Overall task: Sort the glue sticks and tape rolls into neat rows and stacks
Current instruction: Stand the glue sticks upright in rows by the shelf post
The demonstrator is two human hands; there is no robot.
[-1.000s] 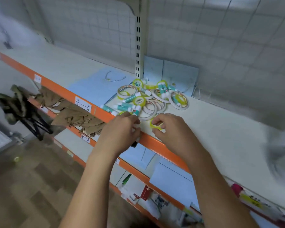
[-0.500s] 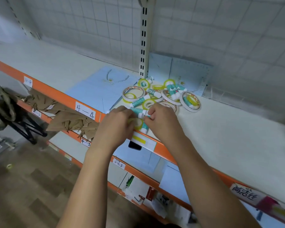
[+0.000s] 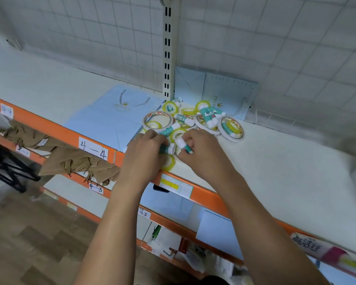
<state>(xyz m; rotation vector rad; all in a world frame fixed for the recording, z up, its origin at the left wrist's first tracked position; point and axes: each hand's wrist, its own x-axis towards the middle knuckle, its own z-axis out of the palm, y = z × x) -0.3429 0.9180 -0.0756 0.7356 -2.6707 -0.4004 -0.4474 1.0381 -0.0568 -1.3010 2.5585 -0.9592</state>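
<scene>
Head view: a glue stick (image 3: 169, 149) is gripped in the curled fingers of the left hand (image 3: 144, 157). A second glue stick (image 3: 183, 145) is pinched by the right hand (image 3: 203, 157). Both are held over the shelf (image 3: 275, 165), near its orange front edge (image 3: 206, 195). A yellow tape roll (image 3: 170, 163) is partly covered by the left hand, at that edge. The mixed pile (image 3: 193, 120) of rolls and sticks is located just behind the hands, toward the back edge. A flat blue bag (image 3: 111, 118) is laid left of the pile. Bare shelf surface is found to the right of the hands.
</scene>
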